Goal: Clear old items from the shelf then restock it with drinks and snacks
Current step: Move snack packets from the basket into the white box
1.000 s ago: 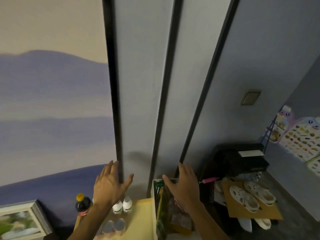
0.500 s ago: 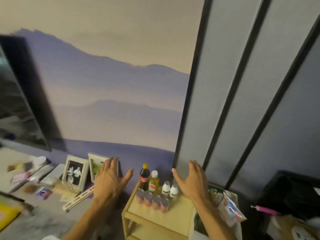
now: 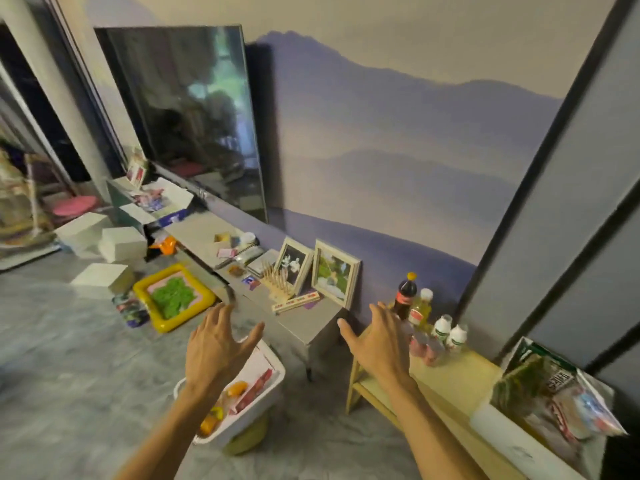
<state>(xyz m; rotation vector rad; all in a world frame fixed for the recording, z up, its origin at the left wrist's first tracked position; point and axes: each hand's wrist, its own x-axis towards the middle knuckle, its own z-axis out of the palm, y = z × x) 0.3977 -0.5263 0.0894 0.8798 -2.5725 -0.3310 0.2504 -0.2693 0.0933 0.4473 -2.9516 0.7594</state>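
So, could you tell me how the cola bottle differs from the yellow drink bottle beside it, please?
The cola bottle holds dark liquid; the yellow drink bottle holds pale yellow liquid. The cola bottle has a yellow cap, the yellow drink bottle a white one. The cola bottle stands taller than the yellow drink bottle. Both stand upright with red labels.

- Drinks crowd the back left corner of the wooden shelf (image 3: 457, 372): a cola bottle (image 3: 405, 296), a yellow bottle (image 3: 420, 308), two white bottles (image 3: 441, 329) and a blurred row of small pink bottles (image 3: 427, 348), close together by the wall.
- The shelf top in front and to the right of them lies bare, up to a box of snack packets (image 3: 554, 393) at its right end.
- A grey cabinet (image 3: 311, 323) stands just beside the shelf's left end.
- A filled white bin (image 3: 263, 393) sits on the floor (image 3: 69, 358) to the left, with open floor between it and the shelf.
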